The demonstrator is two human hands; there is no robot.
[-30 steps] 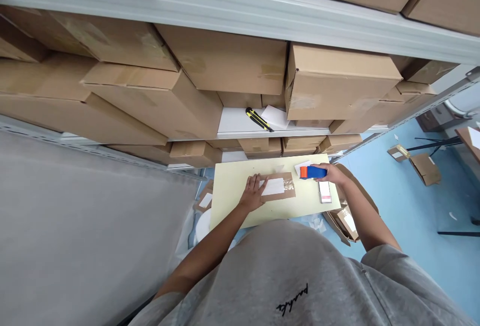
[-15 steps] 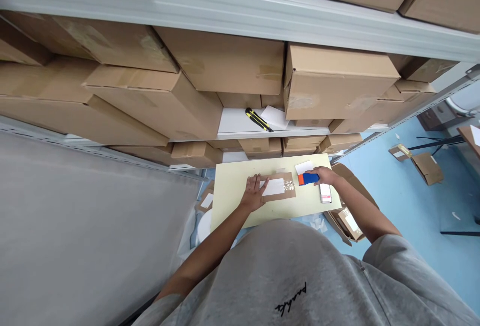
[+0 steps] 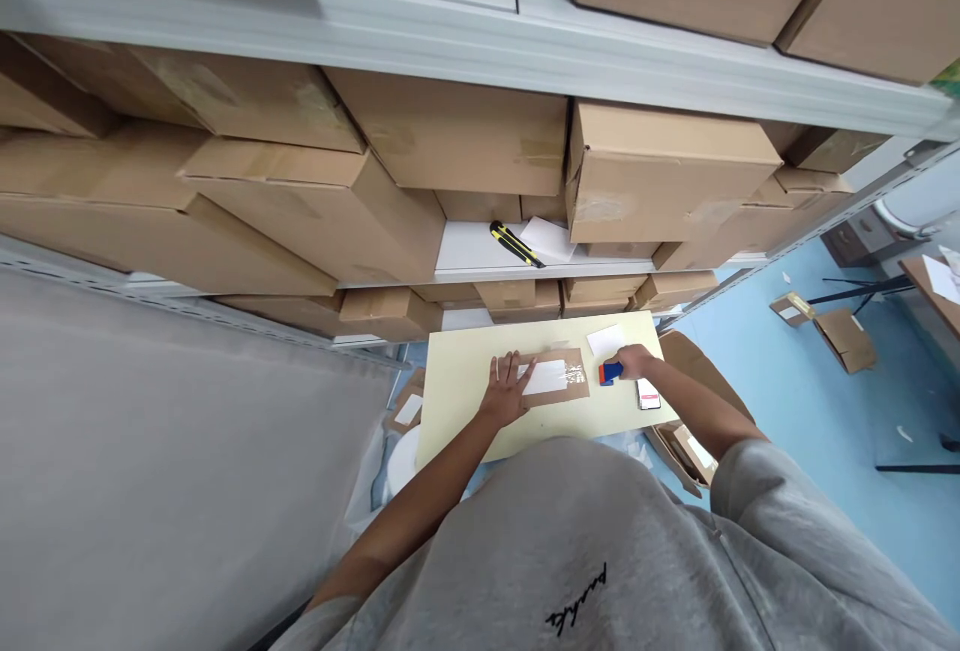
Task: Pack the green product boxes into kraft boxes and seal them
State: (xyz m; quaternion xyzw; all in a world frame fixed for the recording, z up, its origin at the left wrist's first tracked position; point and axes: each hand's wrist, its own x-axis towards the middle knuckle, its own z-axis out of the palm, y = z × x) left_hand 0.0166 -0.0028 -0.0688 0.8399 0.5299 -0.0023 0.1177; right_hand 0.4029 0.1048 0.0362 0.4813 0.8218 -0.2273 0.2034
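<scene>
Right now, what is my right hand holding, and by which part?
Your right hand grips a blue and orange tape dispenser by its blue handle.

Counted it up from where I'm standing: one left hand [image 3: 508, 389] and one right hand [image 3: 634, 363]. There's one blue-and-orange hand tool [image 3: 611, 372], one cardboard mailer [image 3: 577, 389], one white label [image 3: 544, 377], one loose white sheet [image 3: 606, 340] and one pink-striped card [image 3: 648, 394], all on one pale yellow table [image 3: 465, 361]. Up on the shelf, one utility knife [image 3: 514, 244] and one sheet of paper [image 3: 547, 239]. Two small cardboard boxes [image 3: 846, 341] over on the right. The shelf boxes [image 3: 450, 131]? Way too many to count, lol.
</scene>
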